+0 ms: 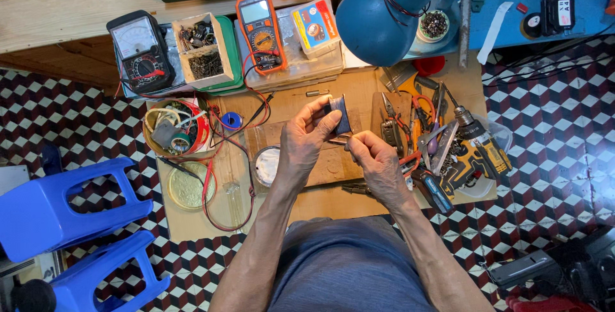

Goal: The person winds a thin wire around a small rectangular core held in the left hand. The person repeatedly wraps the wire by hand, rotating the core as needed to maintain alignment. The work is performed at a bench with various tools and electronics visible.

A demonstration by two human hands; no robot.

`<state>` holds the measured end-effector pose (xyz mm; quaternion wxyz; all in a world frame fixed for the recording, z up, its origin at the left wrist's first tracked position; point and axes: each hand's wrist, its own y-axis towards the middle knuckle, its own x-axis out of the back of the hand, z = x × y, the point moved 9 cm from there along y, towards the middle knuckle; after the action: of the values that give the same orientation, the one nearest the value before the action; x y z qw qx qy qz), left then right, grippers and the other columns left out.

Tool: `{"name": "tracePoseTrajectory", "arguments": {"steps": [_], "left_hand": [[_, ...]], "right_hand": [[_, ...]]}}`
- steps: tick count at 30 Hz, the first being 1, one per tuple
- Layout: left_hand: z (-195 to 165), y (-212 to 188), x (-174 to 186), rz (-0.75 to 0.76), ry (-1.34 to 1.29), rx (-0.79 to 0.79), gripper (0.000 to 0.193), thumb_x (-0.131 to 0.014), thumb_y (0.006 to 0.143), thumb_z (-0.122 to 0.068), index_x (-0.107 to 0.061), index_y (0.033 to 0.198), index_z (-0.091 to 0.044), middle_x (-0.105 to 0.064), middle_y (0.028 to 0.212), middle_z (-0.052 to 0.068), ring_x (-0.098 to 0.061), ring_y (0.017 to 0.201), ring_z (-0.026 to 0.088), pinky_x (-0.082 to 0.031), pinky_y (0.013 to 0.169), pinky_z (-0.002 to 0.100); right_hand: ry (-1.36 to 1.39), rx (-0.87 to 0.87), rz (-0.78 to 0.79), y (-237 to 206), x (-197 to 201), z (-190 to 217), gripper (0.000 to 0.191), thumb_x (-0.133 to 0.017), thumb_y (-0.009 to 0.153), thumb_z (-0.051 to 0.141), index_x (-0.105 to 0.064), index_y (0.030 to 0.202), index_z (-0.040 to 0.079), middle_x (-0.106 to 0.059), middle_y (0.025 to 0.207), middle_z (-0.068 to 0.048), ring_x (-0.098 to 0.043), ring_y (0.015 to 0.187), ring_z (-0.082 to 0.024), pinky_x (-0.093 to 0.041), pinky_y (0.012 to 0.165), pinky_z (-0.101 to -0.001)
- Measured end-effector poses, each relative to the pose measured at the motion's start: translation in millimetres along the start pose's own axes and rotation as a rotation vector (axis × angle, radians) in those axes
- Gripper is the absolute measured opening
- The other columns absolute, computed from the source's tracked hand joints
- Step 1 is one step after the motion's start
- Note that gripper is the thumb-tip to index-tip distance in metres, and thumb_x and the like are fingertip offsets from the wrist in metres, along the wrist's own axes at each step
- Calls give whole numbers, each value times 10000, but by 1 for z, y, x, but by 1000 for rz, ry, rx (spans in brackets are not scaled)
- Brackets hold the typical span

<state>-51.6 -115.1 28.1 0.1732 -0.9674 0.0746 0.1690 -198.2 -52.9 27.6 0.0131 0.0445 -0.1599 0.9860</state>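
At nine o'clock a blue stool (67,213) stands on the checkered floor (551,120); at eleven an orange multimeter (261,33) and a small rectangular box (315,25) with a blue-and-red label lie on the cluttered desk (192,219). At centre the left hand (306,142) pinches a small dark component (339,114), its details hard to make out, while the right hand (378,161) at four o'clock of it pinches a thin metal tool (339,139), mostly hidden.

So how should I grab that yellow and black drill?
Probably by its handle. The drill lies on its side at the right of the work board, chuck pointing up toward the lamp. Come from the lower right, where the handle sticks out and fewest pliers crowd it.
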Motion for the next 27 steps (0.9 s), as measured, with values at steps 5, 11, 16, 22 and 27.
{"name": "tracePoseTrajectory", "arguments": {"steps": [5, 11, 16, 22, 27], "left_hand": [[-3, -2, -1, 0, 13, 8, 512, -720, 952, -179, -576, 1400, 23, -714, 1177, 98, -687, 1018, 121, -600, 871, 280], [-8, -5, -3, -1, 25, 11, 524, -711, 952, -187, -562, 1407, 25, -713, 1173, 102, -697, 1025, 126, -612, 883, 282], [-7, -6, -2, 0, 14, 7, 519, -711, 956, -182, -565, 1409, 26, -715, 1159, 111, -693, 1008, 133, -607, 869, 283], [-10, -7, -3, -21, 159, -101, 491, -723, 958, -166, -593, 1387, 34, -724, 1179, 118, -683, 1062, 144, -574, 924, 275], [-8, -15, 4, -66, 409, -107, 477, -734, 936, -193, -622, 1358, -1, -744, 1177, 109, -693, 1100, 135, -573, 932, 279]], "right_hand": [[-51, 13, -6, -1, 2, 0, 265, -592, 1041, 260, -641, 894, 44, -504, 715, 43, -452, 657, -46, -384, 572, -235], [-122, 24, -14, -3, 4, -2, 285, -587, 1042, 282, -651, 890, 50, -515, 695, 35, -454, 622, -53, -384, 540, -247], [-112, 37, -19, -4, 4, 1, 276, -594, 1035, 280, -653, 895, 50, -522, 703, 37, -464, 635, -49, -393, 550, -243], [-41, -8, 6, -8, 1, 16, 271, -605, 1025, 286, -662, 905, 50, -519, 716, 45, -459, 662, -47, -396, 582, -231], [-1, 1, 111, -2, 8, 51, 329, -603, 1057, 300, -631, 869, 31, -513, 741, 44, -466, 700, -51, -398, 627, -228]]}}
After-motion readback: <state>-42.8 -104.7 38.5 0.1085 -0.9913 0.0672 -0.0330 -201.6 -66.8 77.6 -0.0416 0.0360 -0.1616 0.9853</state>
